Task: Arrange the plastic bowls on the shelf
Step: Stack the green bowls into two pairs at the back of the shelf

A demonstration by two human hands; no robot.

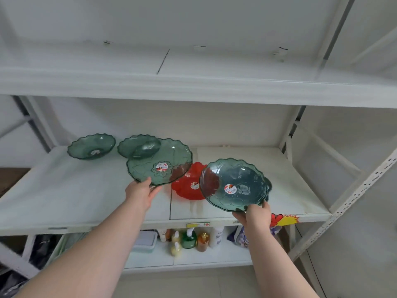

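While each hand grips a rim — left hand (139, 193) under green bowl (160, 162), right hand (255, 215) under teal bowl (234, 184)

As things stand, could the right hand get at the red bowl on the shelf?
Probably not right away. The right hand is already gripping a green bowl by its near rim, and that bowl hangs in front of the red bowl, covering its right side. It would likely need to set the green one down first.

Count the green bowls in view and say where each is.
4: back-left bowl and second bowl on the shelf; one in the left hand; one in the right hand, possibly hiding another.
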